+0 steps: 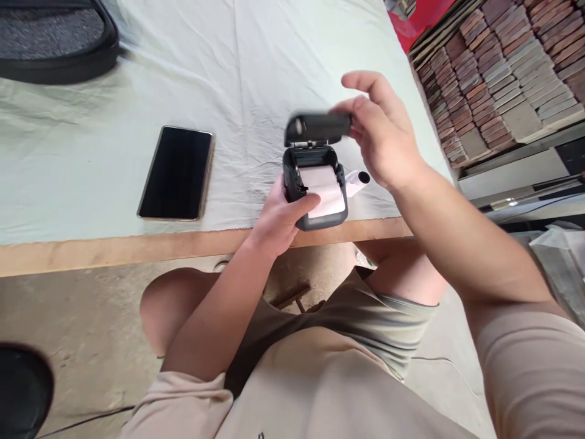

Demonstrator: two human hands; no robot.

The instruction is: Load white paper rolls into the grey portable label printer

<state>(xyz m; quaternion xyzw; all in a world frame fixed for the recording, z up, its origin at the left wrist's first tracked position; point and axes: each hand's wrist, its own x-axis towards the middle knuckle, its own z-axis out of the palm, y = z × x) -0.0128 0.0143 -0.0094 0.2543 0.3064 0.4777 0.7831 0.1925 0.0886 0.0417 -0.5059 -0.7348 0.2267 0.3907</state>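
My left hand (276, 216) grips a small dark portable receipt printer (326, 223) at the table's front edge, its thumb lying over the white paper roll (325, 189) inside. The printer's lid (315, 127) stands raised on its hinge. At the lid's right end, the fingers of my right hand (381, 131) close on it, while one finger sticks out free. Slightly blurred, the lid hides part of those fingertips. Just right of the printer, a small white roll with a black end (359, 180) rests on the cloth.
A smartphone (176, 174) with a dark screen lies to the left on the pale tablecloth (256, 61). At the upper left sits an open black case (59, 70) with grey foam. Stacked bricks (498, 79) stand beyond the table's right side. A wooden strip (137, 251) edges the table.
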